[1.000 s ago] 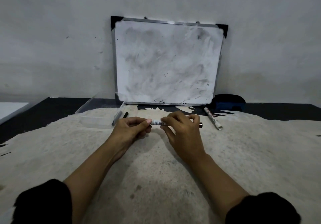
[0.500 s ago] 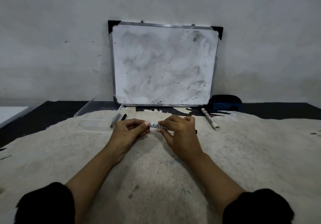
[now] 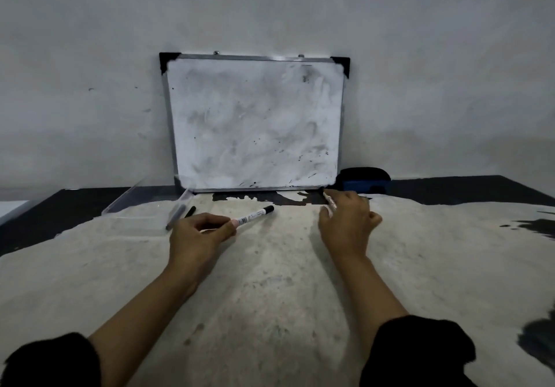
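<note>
Near the middle of the surface (image 3: 270, 311), the marker (image 3: 255, 214) pointed up and to the right, black end away from the person. Its near end was pinched between the thumb and curled fingers of the left hand (image 3: 198, 233). Whether the shaft rested on the surface or hung just above it could not be told. Well apart to the right, the right hand (image 3: 345, 221) held nothing. Its fingers were spread and loosely bent over a second marker (image 3: 329, 202), which lay by the lower right corner of the whiteboard (image 3: 255, 122); contact could not be confirmed. Judged from this layout, one marker was in hand and the second was only being approached, so its pick-up was not yet done. No fresh writing showed on the whiteboard, only grey smears and specks. Farther out, a blue eraser (image 3: 365, 181) sat beside the board, and a clear tray (image 3: 129, 203) with dark pens (image 3: 189, 211) at its edge lay just beyond the left hand.
</note>
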